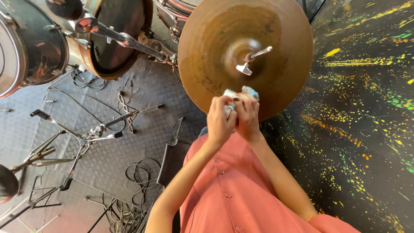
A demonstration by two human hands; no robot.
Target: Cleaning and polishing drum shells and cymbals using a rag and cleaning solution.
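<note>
A large bronze cymbal [215,47] sits on its stand, with a metal wing nut and rod [251,58] at its centre. Both my hands press a small white and blue cloth [246,92] against the cymbal's near edge. My left hand [220,121] and my right hand [249,118] are side by side, fingers closed around the cloth. My forearms and a salmon-coloured buttoned shirt [235,185] fill the lower middle of the view.
Drums [30,43] and a bass drum [114,39] stand at the upper left. Folding metal stands [86,136] and coiled cables [140,177] lie on the grey patterned floor mat. A black paint-splattered surface [362,121] runs along the right.
</note>
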